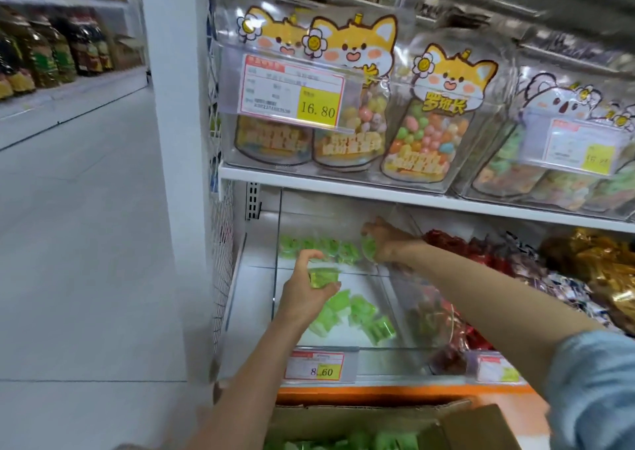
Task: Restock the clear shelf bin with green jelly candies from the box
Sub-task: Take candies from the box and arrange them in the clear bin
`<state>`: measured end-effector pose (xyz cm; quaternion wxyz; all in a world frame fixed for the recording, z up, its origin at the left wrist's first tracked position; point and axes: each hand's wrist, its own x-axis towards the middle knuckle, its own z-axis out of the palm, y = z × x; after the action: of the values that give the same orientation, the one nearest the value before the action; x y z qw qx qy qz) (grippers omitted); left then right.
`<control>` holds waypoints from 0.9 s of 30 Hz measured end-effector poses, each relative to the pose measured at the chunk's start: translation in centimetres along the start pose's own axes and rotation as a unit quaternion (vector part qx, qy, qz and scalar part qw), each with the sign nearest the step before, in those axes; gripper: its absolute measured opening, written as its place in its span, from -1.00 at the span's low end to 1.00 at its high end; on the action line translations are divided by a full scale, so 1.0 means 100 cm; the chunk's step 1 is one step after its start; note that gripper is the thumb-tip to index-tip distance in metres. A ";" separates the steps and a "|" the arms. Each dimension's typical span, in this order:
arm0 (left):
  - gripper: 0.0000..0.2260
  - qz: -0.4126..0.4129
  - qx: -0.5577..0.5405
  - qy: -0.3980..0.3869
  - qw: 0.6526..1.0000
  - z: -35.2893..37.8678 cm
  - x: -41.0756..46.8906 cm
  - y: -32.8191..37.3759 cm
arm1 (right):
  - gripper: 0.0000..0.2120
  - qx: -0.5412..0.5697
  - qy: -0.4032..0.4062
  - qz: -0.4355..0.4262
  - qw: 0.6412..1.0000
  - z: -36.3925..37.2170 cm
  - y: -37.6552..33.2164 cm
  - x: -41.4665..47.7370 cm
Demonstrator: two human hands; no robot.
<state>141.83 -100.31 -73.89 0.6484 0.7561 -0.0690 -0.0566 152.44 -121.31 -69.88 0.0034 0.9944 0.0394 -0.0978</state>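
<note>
Glossy green jelly candies (323,276) fill both hands (304,295) (390,243).

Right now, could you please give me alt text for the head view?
Both hands reach into a clear shelf bin, the left hand and right hand each holding green jelly candies; an open cardboard box of more sits below.

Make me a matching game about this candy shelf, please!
Things:
1 box
2 jars
3 left hand
4 8.60 tag

Places:
A on the shelf above the bin
B on the bin's front
C lowest, below the bin
D holding green candies

Pairs: 1-C, 2-A, 3-D, 4-B
</note>
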 end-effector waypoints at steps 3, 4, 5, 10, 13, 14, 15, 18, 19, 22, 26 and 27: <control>-0.42 -0.006 0.003 0.019 1.000 0.003 0.002 -0.001 | -0.54 -0.026 0.030 0.005 0.999 0.016 0.003 0.007; -0.37 -0.014 0.005 0.027 1.000 0.004 0.003 -0.001 | -0.51 -0.032 0.038 0.017 0.999 0.021 0.004 0.009; -0.36 -0.019 0.008 0.034 0.999 0.004 0.004 0.000 | -0.50 -0.040 0.044 0.027 0.998 0.026 0.004 0.011; -0.49 -0.013 0.030 0.036 0.999 0.006 0.004 -0.006 | -0.62 -0.076 0.038 0.036 0.996 0.034 -0.002 0.014; -0.50 -0.007 0.014 0.037 0.999 0.005 0.005 -0.007 | -0.64 -0.064 0.054 0.020 0.996 0.022 -0.008 0.005; -0.50 -0.009 0.010 0.036 0.999 0.005 0.005 -0.006 | -0.66 -0.038 0.068 0.010 0.997 0.015 -0.012 0.000; -0.50 -0.008 0.009 0.036 0.999 0.004 0.004 -0.003 | -0.70 0.012 0.082 0.001 0.997 0.006 -0.019 -0.007; -0.50 0.007 0.005 0.046 0.999 0.004 0.001 0.005 | -0.88 0.309 0.013 0.004 0.951 -0.015 -0.044 -0.042; -0.50 0.014 0.003 0.048 0.999 0.004 0.001 0.006 | -0.86 0.385 -0.067 0.002 0.920 -0.018 -0.051 -0.055; -0.50 0.034 0.007 0.060 0.998 0.007 0.000 0.010 | -0.81 0.493 -0.208 -0.002 0.845 -0.015 -0.057 -0.083; -0.52 0.042 0.046 0.071 0.996 0.010 -0.006 0.018 | -0.87 0.643 -0.222 0.025 0.732 -0.011 -0.060 -0.095; -0.51 0.039 0.072 0.063 0.995 0.010 -0.005 0.018 | -0.85 0.654 -0.205 0.033 0.728 -0.009 -0.060 -0.096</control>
<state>141.08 -101.46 -72.32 0.5973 0.7994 -0.0611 0.0215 142.77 -116.04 -67.15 -0.6367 0.7069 -0.0684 -0.3003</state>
